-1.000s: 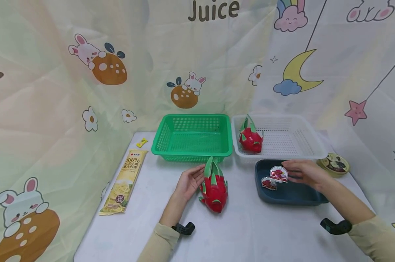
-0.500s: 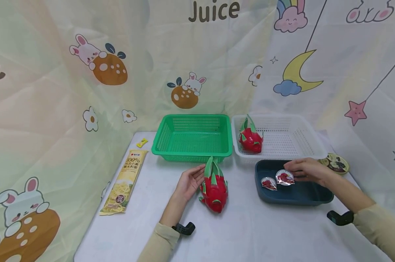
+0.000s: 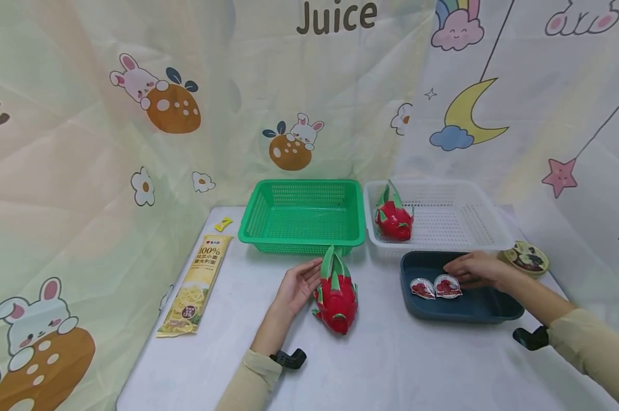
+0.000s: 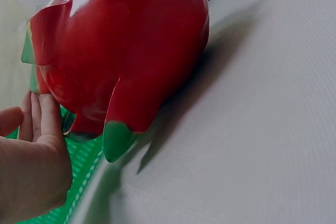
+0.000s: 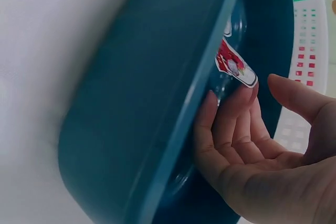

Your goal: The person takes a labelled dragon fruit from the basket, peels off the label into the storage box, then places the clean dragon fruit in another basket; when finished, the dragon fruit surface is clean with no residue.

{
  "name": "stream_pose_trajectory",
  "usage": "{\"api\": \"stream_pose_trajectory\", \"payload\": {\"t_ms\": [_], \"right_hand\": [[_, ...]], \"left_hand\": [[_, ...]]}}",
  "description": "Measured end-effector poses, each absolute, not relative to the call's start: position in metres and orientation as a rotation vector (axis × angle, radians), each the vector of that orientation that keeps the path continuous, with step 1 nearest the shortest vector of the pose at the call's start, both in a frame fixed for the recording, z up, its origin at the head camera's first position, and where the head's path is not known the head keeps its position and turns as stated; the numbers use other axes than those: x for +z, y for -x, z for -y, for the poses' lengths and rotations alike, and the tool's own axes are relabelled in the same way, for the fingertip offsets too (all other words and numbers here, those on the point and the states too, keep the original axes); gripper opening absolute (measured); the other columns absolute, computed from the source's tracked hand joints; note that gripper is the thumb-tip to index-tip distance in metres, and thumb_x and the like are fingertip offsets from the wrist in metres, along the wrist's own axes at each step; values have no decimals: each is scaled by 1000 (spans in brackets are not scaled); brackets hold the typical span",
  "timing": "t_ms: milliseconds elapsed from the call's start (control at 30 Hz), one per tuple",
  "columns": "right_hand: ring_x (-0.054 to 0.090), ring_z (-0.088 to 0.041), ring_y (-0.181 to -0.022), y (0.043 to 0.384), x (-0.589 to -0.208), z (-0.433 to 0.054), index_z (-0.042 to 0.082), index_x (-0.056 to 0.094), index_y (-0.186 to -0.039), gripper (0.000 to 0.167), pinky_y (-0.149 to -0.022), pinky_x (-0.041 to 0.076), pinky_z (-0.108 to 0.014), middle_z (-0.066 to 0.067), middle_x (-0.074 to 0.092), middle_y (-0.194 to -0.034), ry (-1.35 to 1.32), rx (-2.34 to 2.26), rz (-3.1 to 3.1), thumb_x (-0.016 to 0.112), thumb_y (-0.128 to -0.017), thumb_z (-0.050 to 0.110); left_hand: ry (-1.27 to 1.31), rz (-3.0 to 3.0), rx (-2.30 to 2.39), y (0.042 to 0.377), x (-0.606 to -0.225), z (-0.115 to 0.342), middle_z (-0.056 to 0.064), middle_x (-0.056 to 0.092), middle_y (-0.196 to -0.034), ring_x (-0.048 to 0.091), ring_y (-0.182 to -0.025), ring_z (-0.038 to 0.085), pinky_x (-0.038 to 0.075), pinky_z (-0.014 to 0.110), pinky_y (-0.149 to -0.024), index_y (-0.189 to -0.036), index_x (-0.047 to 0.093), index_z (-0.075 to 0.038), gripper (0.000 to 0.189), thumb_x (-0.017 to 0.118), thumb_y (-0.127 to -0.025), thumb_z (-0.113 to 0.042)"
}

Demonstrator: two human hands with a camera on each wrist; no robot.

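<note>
In the head view my left hand (image 3: 297, 285) lies beside a red dragon fruit (image 3: 337, 302) with green leaf tips, its straight fingers at the fruit's left side. The left wrist view shows these fingers (image 4: 50, 114) against the fruit's underside. My right hand (image 3: 477, 269) is inside a dark blue tray (image 3: 463, 313). Two small jelly cups with printed red lids sit side by side there: one at the left (image 3: 422, 289), the other (image 3: 448, 286) right at my fingertips. In the right wrist view the thumb (image 5: 289, 92) stands apart from the nearer cup's lid (image 5: 236, 66).
A green basket (image 3: 301, 248) and a white basket (image 3: 442, 246) stand at the back. The white one holds another dragon fruit (image 3: 394, 220). On the left lie a pasta packet (image 3: 196, 285) and a small yellow candy (image 3: 223, 224). A round tin (image 3: 529, 258) stands far right.
My right hand has lowered the nearer jelly cup beside the other one in the tray, a little further right, and the thumb has come off it. The left hand has stayed put.
</note>
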State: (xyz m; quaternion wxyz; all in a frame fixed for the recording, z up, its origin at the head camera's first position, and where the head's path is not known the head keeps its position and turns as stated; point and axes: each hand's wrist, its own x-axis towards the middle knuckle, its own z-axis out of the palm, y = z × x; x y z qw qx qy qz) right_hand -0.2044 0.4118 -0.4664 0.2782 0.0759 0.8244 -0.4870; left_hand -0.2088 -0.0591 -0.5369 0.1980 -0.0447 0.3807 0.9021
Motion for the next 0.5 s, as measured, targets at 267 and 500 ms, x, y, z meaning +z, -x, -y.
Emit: {"api": "stream_pose_trajectory", "payload": {"t_ms": [267,500], "right_hand": [[72,-19,-98,205,-476,-418,-10,66,-129,44,-95,60,-50,-14,75,-114,-164,-1270,-2203,61,-104,26],[72,-30,-107,201,-470,-417,-17,58,-134,46,-97,58,-54,-25,71,-122,-149,-1238,-2215,54,-109,22]], "left_hand": [[116,-1043,2532,209,-538,59,14,75,-116,73,-109,22,58,33,-98,-135,60,7,35,53,-106,-11],[115,-1033,2537,210,-539,60,14,75,-116,73,-109,22,58,32,-97,-132,63,6,33,52,-106,-11]]}}
